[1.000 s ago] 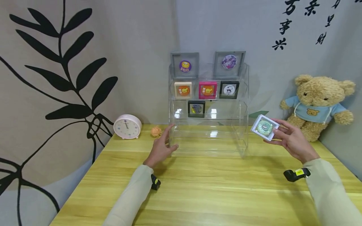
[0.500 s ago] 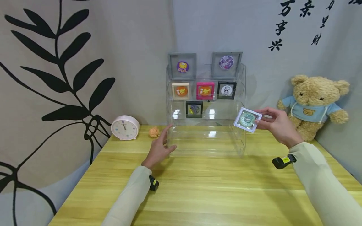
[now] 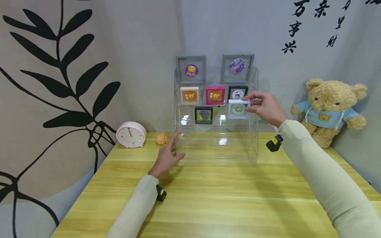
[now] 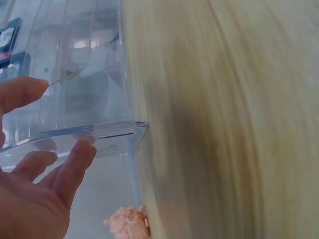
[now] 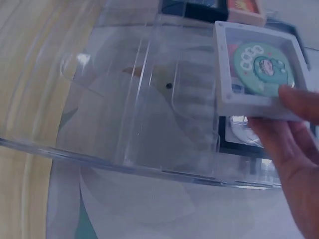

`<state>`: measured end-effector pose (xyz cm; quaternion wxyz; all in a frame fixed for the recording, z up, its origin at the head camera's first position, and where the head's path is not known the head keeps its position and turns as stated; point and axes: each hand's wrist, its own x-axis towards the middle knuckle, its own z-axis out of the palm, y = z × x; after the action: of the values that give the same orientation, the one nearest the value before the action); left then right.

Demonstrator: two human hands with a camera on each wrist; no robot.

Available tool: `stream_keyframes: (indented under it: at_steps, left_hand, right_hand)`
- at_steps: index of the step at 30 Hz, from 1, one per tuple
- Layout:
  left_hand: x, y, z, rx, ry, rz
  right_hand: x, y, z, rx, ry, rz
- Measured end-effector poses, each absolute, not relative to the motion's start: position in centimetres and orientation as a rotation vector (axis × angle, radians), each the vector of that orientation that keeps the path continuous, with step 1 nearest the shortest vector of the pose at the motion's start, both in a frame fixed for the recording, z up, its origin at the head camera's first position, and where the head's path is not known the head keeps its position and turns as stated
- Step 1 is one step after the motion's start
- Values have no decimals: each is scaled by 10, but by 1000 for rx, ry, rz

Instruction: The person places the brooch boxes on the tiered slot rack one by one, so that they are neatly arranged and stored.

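My right hand (image 3: 267,107) pinches a small white square display frame (image 3: 231,112) by its right side. Inside its clear window is a round green badge (image 5: 271,82). I hold this frame up in front of the clear acrylic tiered rack (image 3: 218,161), just below a black frame (image 3: 242,98) and right of another black frame (image 3: 203,121). At the rack's left side is my left hand (image 3: 164,160), its thumb and fingers spread. In the left wrist view, the thumb and fingers lie on either side of the clear side panel (image 4: 94,130), with fingertips at its edge.
Two grey frames (image 3: 196,59) stand on the top tier. Cream (image 3: 189,89) and pink (image 3: 215,88) frames share the tier below. A round clock (image 3: 131,134) and an orange fuzzy ball (image 3: 161,139) sit left; a teddy bear (image 3: 329,112) sits right. All stand on a wooden table (image 3: 208,198).
My right hand has moved left and up, bringing the white frame from beside the rack to in front of it and turning it more upright. The left hand stays by the rack's side.
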<state>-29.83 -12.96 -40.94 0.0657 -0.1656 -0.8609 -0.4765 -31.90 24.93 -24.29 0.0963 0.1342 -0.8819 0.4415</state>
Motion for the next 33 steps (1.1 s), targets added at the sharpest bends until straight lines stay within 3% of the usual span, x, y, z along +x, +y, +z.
stream_keyframes:
  at_steps: [13,33]
  left_hand:
    - [-300,-129,-409,-496,-2584,-1484]
    - [-293,-128,-405,-497,-2625,-1392]
  right_hand:
    - [-344,219,-260,440,-2602,1100]
    - [-345,224,-276,533,-2590,760]
